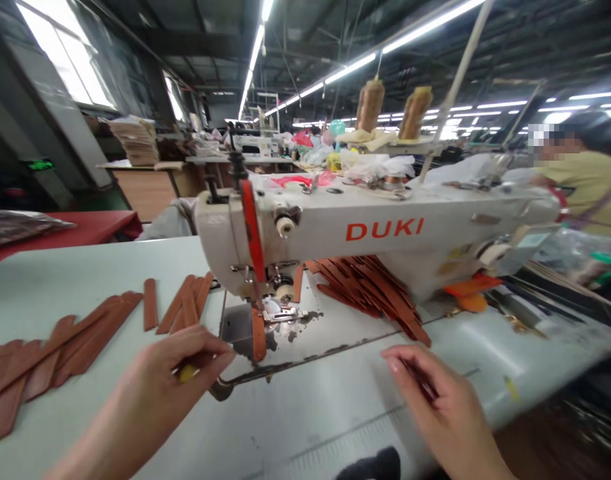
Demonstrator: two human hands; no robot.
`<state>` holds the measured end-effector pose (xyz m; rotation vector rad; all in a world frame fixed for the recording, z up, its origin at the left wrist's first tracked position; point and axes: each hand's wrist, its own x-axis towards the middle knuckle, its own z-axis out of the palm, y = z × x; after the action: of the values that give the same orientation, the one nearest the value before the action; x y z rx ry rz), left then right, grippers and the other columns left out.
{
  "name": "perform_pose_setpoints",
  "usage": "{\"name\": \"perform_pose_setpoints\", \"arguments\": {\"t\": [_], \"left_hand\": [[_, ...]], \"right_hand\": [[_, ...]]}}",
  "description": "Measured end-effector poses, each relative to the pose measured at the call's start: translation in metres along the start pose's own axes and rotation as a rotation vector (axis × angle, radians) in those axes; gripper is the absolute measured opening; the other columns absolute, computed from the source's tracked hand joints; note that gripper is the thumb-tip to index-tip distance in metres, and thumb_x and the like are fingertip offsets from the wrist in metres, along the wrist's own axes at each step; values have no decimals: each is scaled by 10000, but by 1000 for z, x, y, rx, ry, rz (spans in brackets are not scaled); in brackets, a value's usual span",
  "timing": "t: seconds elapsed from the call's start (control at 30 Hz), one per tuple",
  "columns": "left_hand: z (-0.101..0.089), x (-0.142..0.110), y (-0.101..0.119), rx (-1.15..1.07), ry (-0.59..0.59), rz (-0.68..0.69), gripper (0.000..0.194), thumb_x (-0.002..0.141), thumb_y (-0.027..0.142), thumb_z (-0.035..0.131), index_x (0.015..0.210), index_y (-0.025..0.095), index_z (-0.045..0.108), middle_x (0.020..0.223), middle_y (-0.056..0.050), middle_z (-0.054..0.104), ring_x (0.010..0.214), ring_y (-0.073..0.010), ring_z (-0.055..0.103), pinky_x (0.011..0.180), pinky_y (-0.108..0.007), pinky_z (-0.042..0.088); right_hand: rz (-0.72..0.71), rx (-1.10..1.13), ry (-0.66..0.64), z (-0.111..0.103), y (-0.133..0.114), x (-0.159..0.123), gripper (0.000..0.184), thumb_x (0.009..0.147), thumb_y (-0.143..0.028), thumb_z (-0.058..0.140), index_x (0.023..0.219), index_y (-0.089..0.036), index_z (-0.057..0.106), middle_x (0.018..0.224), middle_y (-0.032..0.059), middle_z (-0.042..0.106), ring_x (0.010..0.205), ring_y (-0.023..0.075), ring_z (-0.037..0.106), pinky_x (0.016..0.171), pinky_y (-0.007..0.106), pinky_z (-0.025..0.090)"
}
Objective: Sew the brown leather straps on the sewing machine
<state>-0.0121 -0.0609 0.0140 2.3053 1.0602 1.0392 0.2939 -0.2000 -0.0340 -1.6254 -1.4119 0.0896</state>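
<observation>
From my remote seat I am looking over a flatbed sewing machine marked DUKI. One brown strip is lying lengthwise at the presser foot, its rounded near end pointing toward me.

I am holding my left hand just to the left of that strip, thumb and forefinger pressing together at the tips; a small yellow item is showing inside the curled fingers, though I cannot tell whether they are gripping it. My right hand is hovering over the worktable, near the front end of a heap of brown strips. Its fingers are curling toward the thumb, and I cannot tell whether they are pinching anything.

More strips are overlapping on the left side of the table. Two thread cones are standing behind the machine, and a person in a yellow top is showing at the far right.
</observation>
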Motion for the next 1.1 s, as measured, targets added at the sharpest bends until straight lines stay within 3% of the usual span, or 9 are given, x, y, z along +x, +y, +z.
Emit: {"name": "perform_pose_setpoints", "arguments": {"t": [0.1, 0.27, 0.37, 0.47, 0.57, 0.67, 0.9, 1.1], "left_hand": [[10, 26, -5, 21, -23, 4, 225, 859, 328, 570, 698, 220, 683, 698, 6, 615, 606, -146, 597, 515, -216, 463], [32, 37, -7, 59, 137, 21, 211, 874, 282, 543, 733, 197, 674, 812, -20, 591, 608, -135, 543, 478, -235, 420], [40, 36, -9, 68, 206, 59, 183, 879, 242, 550, 765, 191, 683, 875, -28, 590, 626, -133, 533, 497, -249, 432], [44, 37, -13, 80, 273, 120, 172, 910, 209, 551, 802, 178, 681, 910, -43, 580, 777, -166, 585, 646, -284, 496], [45, 38, -20, 114, 340, 206, 122, 911, 163, 577, 838, 177, 674, 956, -53, 577, 867, -185, 595, 752, -328, 511], [44, 40, -24, 130, 389, 261, 85, 893, 150, 615, 838, 188, 668, 952, -49, 578, 821, -184, 583, 692, -345, 508], [40, 37, -21, 156, 390, 261, 83, 895, 162, 622, 836, 203, 664, 919, -58, 582, 807, -222, 575, 700, -442, 475], [41, 35, -21, 157, 378, 251, 88, 890, 151, 620, 836, 212, 654, 920, -47, 586, 810, -221, 589, 676, -416, 482]], "right_hand": [[-92, 51, -116, 12, -15, 29, 145, 960, -302, 506, 918, -257, 637, 810, -27, 683, 695, 128, 651, 573, 185, 489], [-112, 116, -301, 57, -47, 82, 147, 911, -240, 523, 804, -218, 622, 736, -18, 620, 593, 125, 535, 530, 226, 396], [-108, 89, -310, 90, -47, 103, 118, 871, -184, 558, 766, -203, 609, 726, -13, 617, 623, 140, 525, 588, 249, 375], [-128, 67, -304, 112, -37, 109, 116, 821, -110, 570, 752, -201, 591, 759, -6, 612, 669, 156, 515, 623, 268, 338], [-142, 83, -318, 118, -30, 108, 130, 818, -103, 571, 742, -208, 578, 771, -9, 602, 700, 163, 523, 634, 269, 338], [-119, 109, -345, 115, -28, 107, 117, 847, -128, 559, 784, -212, 611, 771, -7, 614, 717, 169, 555, 638, 264, 375], [-140, 124, -375, 114, -29, 108, 140, 845, -107, 551, 864, -215, 638, 827, 4, 630, 762, 187, 573, 701, 294, 408], [-142, 110, -361, 114, -29, 106, 130, 841, -118, 556, 872, -212, 641, 828, 9, 641, 764, 195, 581, 706, 308, 415]]}}
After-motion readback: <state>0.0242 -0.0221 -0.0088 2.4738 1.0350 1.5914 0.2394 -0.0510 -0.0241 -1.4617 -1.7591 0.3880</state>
